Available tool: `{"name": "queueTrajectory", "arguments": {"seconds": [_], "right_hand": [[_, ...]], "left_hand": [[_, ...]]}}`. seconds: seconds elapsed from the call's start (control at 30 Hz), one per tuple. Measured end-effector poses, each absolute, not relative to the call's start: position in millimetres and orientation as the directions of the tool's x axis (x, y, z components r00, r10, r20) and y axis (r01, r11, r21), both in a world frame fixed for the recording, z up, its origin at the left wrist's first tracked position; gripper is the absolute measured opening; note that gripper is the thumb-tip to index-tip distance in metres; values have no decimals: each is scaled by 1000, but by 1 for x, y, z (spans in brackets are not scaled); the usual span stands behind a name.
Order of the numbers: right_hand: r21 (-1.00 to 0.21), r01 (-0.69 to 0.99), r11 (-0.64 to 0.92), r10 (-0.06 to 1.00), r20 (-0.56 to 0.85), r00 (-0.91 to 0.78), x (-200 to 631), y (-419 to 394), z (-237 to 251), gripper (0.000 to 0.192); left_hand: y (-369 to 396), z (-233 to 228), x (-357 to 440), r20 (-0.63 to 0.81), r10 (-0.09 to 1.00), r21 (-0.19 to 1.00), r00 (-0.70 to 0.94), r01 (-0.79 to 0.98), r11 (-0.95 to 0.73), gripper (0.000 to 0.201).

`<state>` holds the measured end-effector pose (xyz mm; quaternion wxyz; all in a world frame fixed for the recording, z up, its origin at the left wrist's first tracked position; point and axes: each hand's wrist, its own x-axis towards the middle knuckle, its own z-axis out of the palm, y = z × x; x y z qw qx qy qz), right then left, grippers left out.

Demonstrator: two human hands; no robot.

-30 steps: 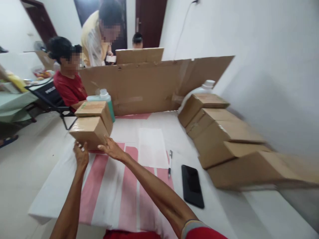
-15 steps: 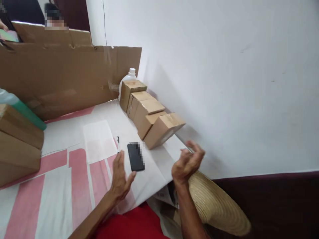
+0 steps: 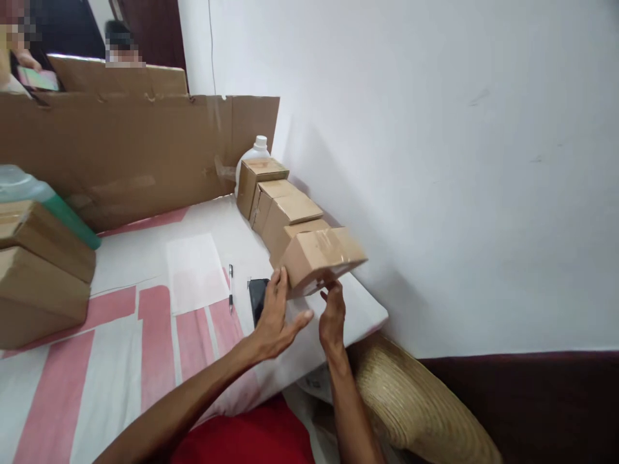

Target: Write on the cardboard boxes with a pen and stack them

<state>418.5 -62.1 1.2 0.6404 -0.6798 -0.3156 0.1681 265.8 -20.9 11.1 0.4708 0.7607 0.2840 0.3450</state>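
Head view: left hand (image 3: 275, 316) and right hand (image 3: 331, 313), fingers spread, touched nearest cardboard box (image 3: 322, 256) (lifted; grip unclear) beside black phone (image 3: 258, 296).

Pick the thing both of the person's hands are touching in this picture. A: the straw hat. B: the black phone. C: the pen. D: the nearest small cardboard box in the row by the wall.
D: the left hand and right hand both meet the nearest cardboard box, while the phone and pen lie untouched.
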Motion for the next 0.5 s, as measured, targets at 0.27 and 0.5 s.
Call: {"name": "queueTrajectory", "arguments": {"seconds": [0.27,0.5], "right_hand": [[-931,248,269,933,316,171,261,-55,-21,53],[-969,143,201,979,201,-14,200,-5,-69,55]], "left_hand": [[-84,-30,76,298,954,870,20,406,-280,75],[-64,-51,38,196,938,959,-287,255,-122,63]]}}
